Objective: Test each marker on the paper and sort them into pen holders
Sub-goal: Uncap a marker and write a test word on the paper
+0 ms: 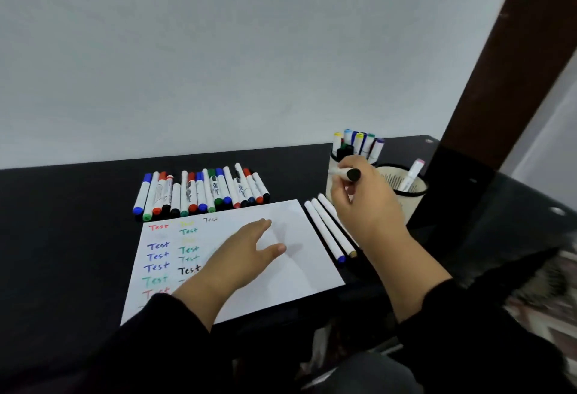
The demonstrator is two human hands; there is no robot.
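The right hand [362, 203] grips a black-capped marker [345, 173] in front of the left pen holder [331, 186], partly hiding this cup crowded with markers. The second pen holder [401, 180], just beside it, holds one pink-capped marker [412, 174]. The left hand [240, 253] lies open on the paper [290, 262]. A row of markers [201, 190] lies behind the sheet on the black worktop [62, 222]; three white markers [327, 231] lie at its right edge.

Surface: black flat-topped table [68, 206].
Centre: white paper sheet [281, 269] with coloured "Test" words.
Behind paper: row of white capped markers [199, 192].
Right: three loose white markers [327, 231]; two pale cylindrical pen holders [412, 189].
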